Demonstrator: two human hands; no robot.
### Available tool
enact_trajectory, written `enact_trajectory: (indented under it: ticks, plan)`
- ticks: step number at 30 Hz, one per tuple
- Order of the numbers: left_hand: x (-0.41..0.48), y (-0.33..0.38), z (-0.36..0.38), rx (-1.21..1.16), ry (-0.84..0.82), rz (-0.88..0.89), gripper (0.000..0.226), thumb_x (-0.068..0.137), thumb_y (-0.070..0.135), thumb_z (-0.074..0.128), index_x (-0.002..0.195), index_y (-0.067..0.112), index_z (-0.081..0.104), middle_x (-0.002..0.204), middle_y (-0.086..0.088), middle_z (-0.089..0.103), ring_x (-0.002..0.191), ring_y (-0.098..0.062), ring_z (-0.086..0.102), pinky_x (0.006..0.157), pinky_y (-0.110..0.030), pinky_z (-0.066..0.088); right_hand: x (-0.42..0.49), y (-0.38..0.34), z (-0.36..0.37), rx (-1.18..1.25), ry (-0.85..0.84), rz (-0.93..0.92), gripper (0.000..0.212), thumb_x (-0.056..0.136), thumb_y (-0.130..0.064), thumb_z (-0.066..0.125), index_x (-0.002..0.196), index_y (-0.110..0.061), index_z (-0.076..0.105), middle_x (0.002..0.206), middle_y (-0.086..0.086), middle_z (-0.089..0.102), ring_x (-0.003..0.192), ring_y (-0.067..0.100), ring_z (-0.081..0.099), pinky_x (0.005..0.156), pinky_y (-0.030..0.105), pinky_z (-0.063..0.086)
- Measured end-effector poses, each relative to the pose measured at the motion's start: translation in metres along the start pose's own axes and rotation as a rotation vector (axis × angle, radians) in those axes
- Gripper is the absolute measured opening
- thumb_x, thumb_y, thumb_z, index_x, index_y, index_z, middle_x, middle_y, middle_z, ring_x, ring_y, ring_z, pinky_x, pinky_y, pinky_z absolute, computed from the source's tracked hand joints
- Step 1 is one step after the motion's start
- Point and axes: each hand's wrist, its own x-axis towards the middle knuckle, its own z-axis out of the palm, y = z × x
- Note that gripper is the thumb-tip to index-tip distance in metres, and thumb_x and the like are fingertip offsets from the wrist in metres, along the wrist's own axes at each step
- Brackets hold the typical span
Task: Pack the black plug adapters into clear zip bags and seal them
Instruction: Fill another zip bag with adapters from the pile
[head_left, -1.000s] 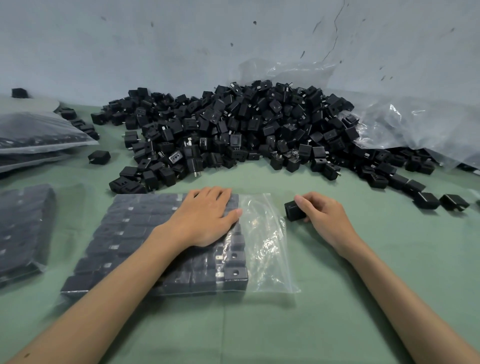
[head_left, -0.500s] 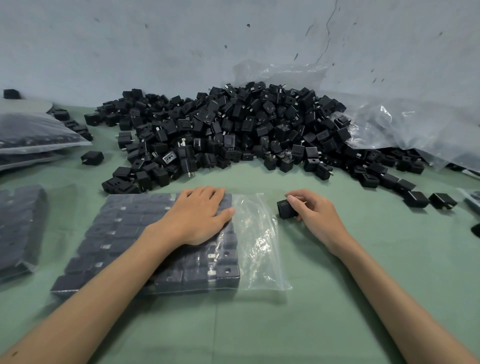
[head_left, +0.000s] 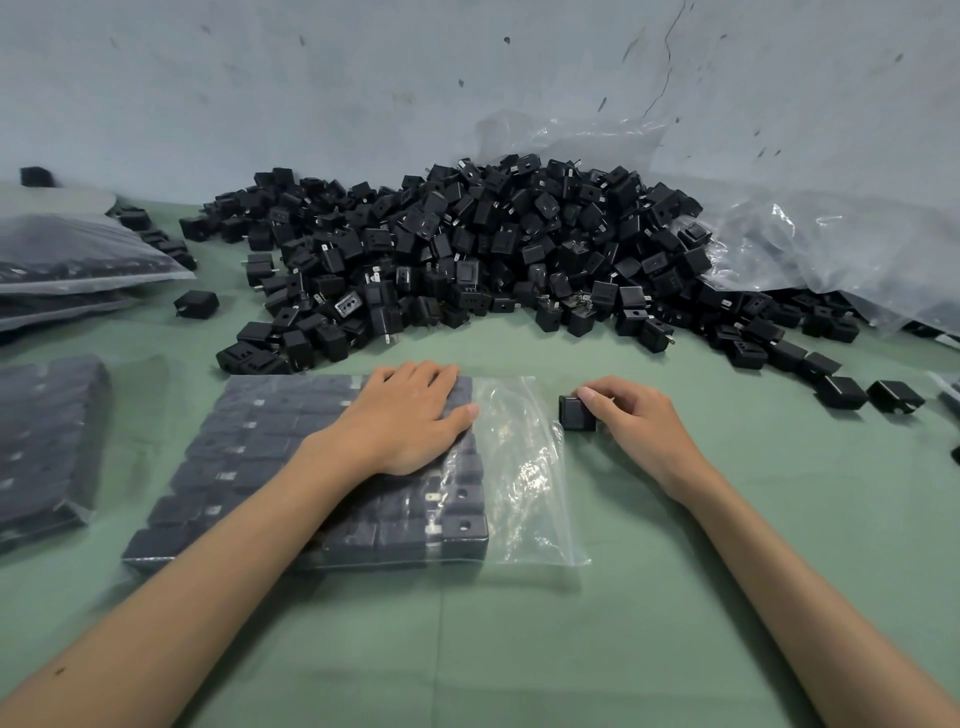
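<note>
The left hand (head_left: 410, 415) is pressing flat, fingers (head_left: 432, 373) straight, on the nearly full zip bag (head_left: 519, 467), while the right hand (head_left: 639, 421), fingers curled, is pinching one black adapter (head_left: 575, 414) at the bag's three o'clock, just outside its mouth, apparently needing sliding inside next.

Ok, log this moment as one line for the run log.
left hand: flat on filled zip bag | right hand: pinches loose adapter beside bag's empty right end | adapter pile: behind bag

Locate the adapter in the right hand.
Head view, centre-right: the black plug adapter, pinched by the right hand, sits just right of the zip bag.
</note>
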Motion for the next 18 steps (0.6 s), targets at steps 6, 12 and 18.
enact_trajectory:
  ticks: [6,12,18]
  plan:
    - [0.0,0.0,0.0,-0.004,-0.009,0.0,0.085,0.083,0.064,0.003,0.151,0.017,0.017,0.151,-0.002,0.03,0.137,-0.019,0.026,0.109,-0.037,0.017,-0.003,-0.004,-0.003,0.029,-0.053,-0.015,0.008,0.089,-0.022,0.065,0.085,-0.02,0.071,0.059,-0.022,0.06,0.058,0.001,0.05,0.058,0.011,0.038]
    - [-0.001,-0.001,0.0,-0.011,-0.005,0.0,0.083,0.084,0.064,0.004,0.151,0.017,0.017,0.15,-0.002,0.03,0.136,-0.019,0.026,0.109,-0.037,0.017,-0.007,-0.01,-0.007,-0.069,-0.185,-0.075,0.009,0.083,-0.019,0.073,0.092,-0.019,0.073,0.073,-0.006,0.061,0.062,0.006,0.048,0.058,0.012,0.037]
    - [0.0,0.0,0.001,-0.014,0.0,0.001,0.075,0.091,0.061,0.009,0.151,0.017,0.017,0.151,-0.002,0.029,0.138,-0.019,0.025,0.11,-0.037,0.017,-0.001,-0.016,-0.024,-0.051,-0.467,0.019,0.01,0.08,-0.03,0.075,0.09,-0.027,0.075,0.088,0.006,0.072,0.077,0.013,0.062,0.076,0.027,0.044]
